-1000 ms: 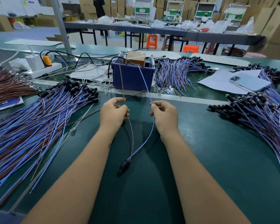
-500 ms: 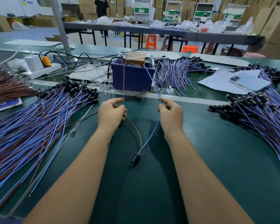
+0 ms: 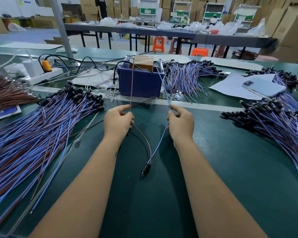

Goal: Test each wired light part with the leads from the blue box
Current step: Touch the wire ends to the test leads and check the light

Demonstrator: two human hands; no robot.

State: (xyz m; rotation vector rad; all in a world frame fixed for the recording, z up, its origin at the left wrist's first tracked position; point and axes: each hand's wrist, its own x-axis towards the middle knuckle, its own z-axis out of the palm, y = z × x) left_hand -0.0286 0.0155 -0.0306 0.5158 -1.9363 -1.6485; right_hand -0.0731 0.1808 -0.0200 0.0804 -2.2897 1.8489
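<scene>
One wired light part hangs between my hands: its black head (image 3: 146, 168) rests on the green table, with a brown wire (image 3: 143, 134) and a blue wire (image 3: 159, 142) rising from it. My left hand (image 3: 118, 121) pinches the brown wire. My right hand (image 3: 180, 123) pinches the blue wire. Both wires stretch upward to the blue box (image 3: 140, 82), which stands just beyond my hands and holds a brown block (image 3: 143, 62) and metal posts.
A large heap of blue and brown wired parts (image 3: 38, 131) covers the table's left side, another heap (image 3: 279, 121) the right. More parts (image 3: 187, 76) lie behind the box. A phone (image 3: 264, 88) on white paper sits far right; a power strip (image 3: 41, 75) far left.
My hands have spread farther apart and the two wires now reach up to the box. The black head has slid to the right on the table.
</scene>
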